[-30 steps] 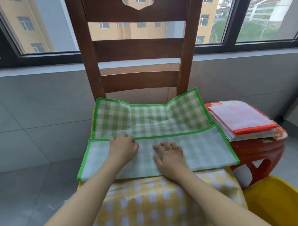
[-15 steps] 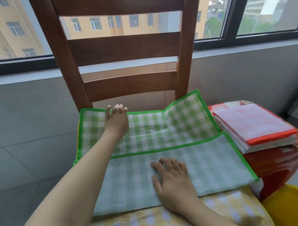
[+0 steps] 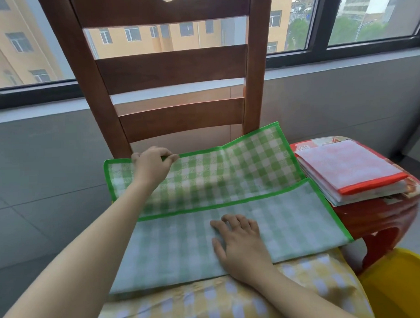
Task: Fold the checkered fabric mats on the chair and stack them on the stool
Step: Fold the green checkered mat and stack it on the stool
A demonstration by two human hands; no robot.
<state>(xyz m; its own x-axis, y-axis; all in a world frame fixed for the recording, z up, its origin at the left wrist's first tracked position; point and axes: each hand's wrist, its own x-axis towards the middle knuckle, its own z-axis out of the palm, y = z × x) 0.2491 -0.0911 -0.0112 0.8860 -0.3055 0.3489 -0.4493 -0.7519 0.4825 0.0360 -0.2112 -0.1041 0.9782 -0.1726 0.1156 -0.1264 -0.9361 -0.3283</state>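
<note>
Left hand (image 3: pixel 152 165), reaching to the far left part of the chair (image 3: pixel 170 65) seat, pinches the back hem of the green checkered mat (image 3: pixel 228 179) between thumb and curled fingers, close to the mat's far left corner and just in front of the chair's left back post. Beneath and to the right of this hand the mat lies spread across the seat, its bright patterned face up along the back edge. The far right corner of the mat rides up against the chair's right back post. The near part of the mat is folded over toward the back, showing its paler underside, and its green hem runs across the seat from left to right between the two hands.

Right hand (image 3: pixel 238 241) lies flat, palm down with fingers slightly spread, on this pale folded part near the front middle of the seat, gripping nothing. A yellow checkered cloth (image 3: pixel 233 300) lies under the green mat and hangs over the front edge of the seat.

Right of the chair, touching the mat's right edge, stands a red stool (image 3: pixel 377 219). On its top rests a stack of folded mats (image 3: pixel 350 175), the uppermost pale pink with an orange-red hem. A yellow object (image 3: pixel 404 287) fills the lower right corner, below the stool.
</note>
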